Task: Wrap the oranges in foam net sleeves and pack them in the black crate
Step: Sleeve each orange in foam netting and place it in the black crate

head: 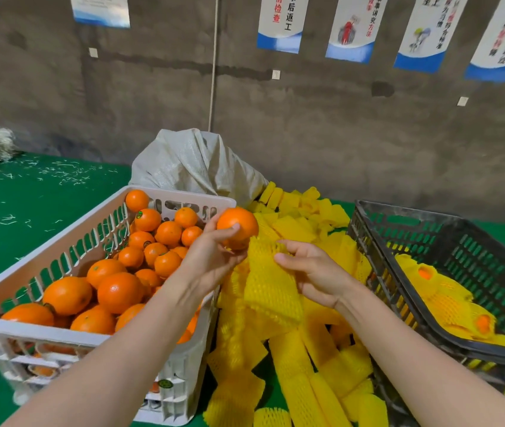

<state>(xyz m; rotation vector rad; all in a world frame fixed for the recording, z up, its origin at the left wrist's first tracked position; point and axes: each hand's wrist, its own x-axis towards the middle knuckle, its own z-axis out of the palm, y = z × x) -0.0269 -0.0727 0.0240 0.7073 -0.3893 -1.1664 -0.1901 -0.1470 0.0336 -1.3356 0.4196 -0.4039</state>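
On green surface (29, 235): black crate (405, 211); concrete wall (337, 134) behind.

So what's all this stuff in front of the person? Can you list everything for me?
white crate: one, white, left, on the green surface
loose oranges: many, orange, piled in the white crate
held orange: one, orange, above the white crate's far right corner
foam net sleeves: a big heap, yellow, between the two crates
held sleeve: one, yellow, on top of the heap
black crate: one, black, right
wrapped oranges: a few, orange in yellow net, inside the black crate
sack: one, pale grey, behind the white crate
posters: several, white and blue, on the wall
left hand: grips the held orange
right hand: pinches the held sleeve
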